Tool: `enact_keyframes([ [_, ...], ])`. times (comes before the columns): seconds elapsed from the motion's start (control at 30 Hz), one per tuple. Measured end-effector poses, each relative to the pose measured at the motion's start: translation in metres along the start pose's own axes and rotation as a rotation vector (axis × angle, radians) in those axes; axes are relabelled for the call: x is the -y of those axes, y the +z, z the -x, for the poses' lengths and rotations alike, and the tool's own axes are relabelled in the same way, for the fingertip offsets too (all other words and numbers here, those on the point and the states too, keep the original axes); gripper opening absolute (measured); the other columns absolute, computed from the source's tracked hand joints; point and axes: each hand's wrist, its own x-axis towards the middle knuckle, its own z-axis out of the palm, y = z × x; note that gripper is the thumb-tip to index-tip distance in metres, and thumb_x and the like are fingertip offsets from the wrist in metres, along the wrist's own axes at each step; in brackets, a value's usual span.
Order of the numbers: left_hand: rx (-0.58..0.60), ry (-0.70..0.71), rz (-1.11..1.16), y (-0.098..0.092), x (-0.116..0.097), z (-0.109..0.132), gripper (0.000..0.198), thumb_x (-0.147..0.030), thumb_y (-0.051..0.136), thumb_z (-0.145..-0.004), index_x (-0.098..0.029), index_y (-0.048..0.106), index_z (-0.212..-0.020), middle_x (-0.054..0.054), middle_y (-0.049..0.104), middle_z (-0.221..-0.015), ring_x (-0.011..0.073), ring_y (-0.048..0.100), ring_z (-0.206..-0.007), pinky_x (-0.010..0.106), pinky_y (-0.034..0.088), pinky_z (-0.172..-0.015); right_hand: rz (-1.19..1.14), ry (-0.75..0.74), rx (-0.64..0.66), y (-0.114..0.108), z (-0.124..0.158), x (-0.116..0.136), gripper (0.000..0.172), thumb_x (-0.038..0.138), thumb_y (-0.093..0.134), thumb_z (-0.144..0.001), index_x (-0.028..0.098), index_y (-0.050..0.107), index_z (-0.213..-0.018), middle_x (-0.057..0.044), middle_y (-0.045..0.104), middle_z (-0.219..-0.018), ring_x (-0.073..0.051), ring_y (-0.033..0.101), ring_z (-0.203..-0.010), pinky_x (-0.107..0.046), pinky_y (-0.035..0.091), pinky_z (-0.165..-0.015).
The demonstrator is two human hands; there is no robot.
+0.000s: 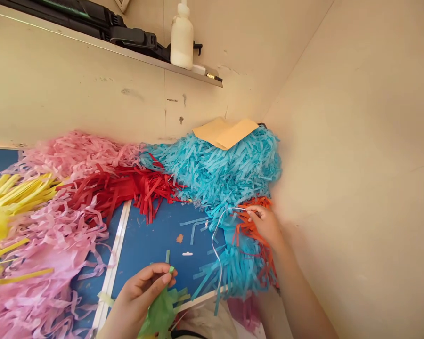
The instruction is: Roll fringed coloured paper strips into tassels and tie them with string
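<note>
My left hand [143,292] is closed at the lower middle, thumb and fingers pinching a green tissue-paper tassel [160,310]. Its fringed body hangs below the fingers, and a short green strip sticks up above them. At the right, my right hand [265,223] pinches the end of a thin white ribbon [215,235], which curves down and left over the blue fringe. Orange fringe [256,223] lies just beneath that hand. Beside it spreads light-blue tissue fringe [238,263], joined to a large blue heap [229,174] against the wall.
Pink fringe [53,235], yellow strips [21,190] and red fringe [127,188] cover the left of the blue table [155,230]. A folded tan paper [226,132] rests on the blue heap. Overhead, a wall shelf [127,49] carries a white bottle [182,40] and black gear.
</note>
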Motion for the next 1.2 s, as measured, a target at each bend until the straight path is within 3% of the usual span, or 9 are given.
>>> enact_keyframes([
  [0.17, -0.041, -0.084, 0.214, 0.009, -0.002, 0.003, 0.039, -0.045, 0.089, -0.056, -0.018, 0.072, -0.078, 0.002, 0.074, -0.076, 0.0139, 0.067, -0.068, 0.020, 0.053, -0.061, -0.163, 0.036, -0.034, 0.017, 0.035, 0.042, 0.025, 0.042, 0.057, -0.087, 0.020, 0.068, -0.094, -0.005, 0.072, -0.079, -0.023, 0.069, -0.074, -0.032, 0.053, -0.065],
  [0.33, -0.049, -0.120, 0.414, 0.019, -0.006, 0.007, 0.038, -0.034, 0.093, -0.052, -0.016, 0.068, -0.074, 0.001, 0.074, -0.073, 0.0113, 0.066, -0.061, 0.020, 0.051, -0.059, -0.366, -0.100, 0.243, 0.074, 0.104, 0.110, 0.012, 0.028, 0.061, -0.088, 0.023, 0.070, -0.084, -0.001, 0.071, -0.074, -0.017, 0.068, -0.065, -0.026, 0.052, -0.063],
  [0.43, -0.031, -0.077, 0.430, 0.019, -0.004, 0.009, 0.035, -0.032, 0.092, -0.056, -0.016, 0.068, -0.076, 0.001, 0.075, -0.074, 0.0108, 0.067, -0.063, 0.019, 0.051, -0.062, -0.369, -0.163, 0.306, 0.101, 0.122, 0.129, 0.013, 0.023, 0.059, -0.088, 0.022, 0.070, -0.080, 0.001, 0.069, -0.071, -0.014, 0.065, -0.061, -0.024, 0.049, -0.061],
  [0.57, -0.014, -0.006, 0.405, 0.014, 0.001, 0.011, 0.030, -0.032, 0.090, -0.061, -0.016, 0.069, -0.076, -0.001, 0.072, -0.071, 0.0102, 0.066, -0.065, 0.020, 0.051, -0.065, -0.259, -0.189, 0.377, 0.115, 0.123, 0.133, 0.019, 0.019, 0.058, -0.087, 0.022, 0.068, -0.071, 0.002, 0.066, -0.064, -0.014, 0.060, -0.060, -0.023, 0.044, -0.060],
  [0.77, -0.030, 0.048, 0.324, 0.011, 0.005, 0.010, 0.027, -0.033, 0.088, -0.063, -0.017, 0.071, -0.076, -0.002, 0.069, -0.074, 0.0100, 0.063, -0.066, 0.020, 0.048, -0.065, -0.235, -0.171, 0.429, 0.113, 0.124, 0.133, 0.016, 0.014, 0.059, -0.083, 0.020, 0.069, -0.072, 0.001, 0.067, -0.065, -0.013, 0.060, -0.062, -0.022, 0.043, -0.061],
  [0.97, -0.024, 0.170, 0.105, 0.010, 0.004, 0.011, 0.021, -0.034, 0.083, -0.069, -0.018, 0.072, -0.076, -0.001, 0.066, -0.078, 0.0115, 0.062, -0.071, 0.021, 0.048, -0.067, -0.267, -0.112, 0.436, 0.115, 0.126, 0.131, 0.014, 0.014, 0.059, -0.080, 0.019, 0.068, -0.072, 0.002, 0.066, -0.062, -0.012, 0.060, -0.058, -0.021, 0.043, -0.058],
  [1.2, -0.016, 0.096, 0.186, 0.009, 0.007, 0.012, 0.025, -0.035, 0.084, -0.068, -0.018, 0.070, -0.080, -0.002, 0.068, -0.070, 0.0113, 0.062, -0.068, 0.021, 0.048, -0.068, -0.339, -0.041, 0.468, 0.114, 0.124, 0.130, 0.015, 0.017, 0.058, -0.081, 0.018, 0.068, -0.071, 0.002, 0.064, -0.058, -0.012, 0.060, -0.054, -0.021, 0.044, -0.056],
])
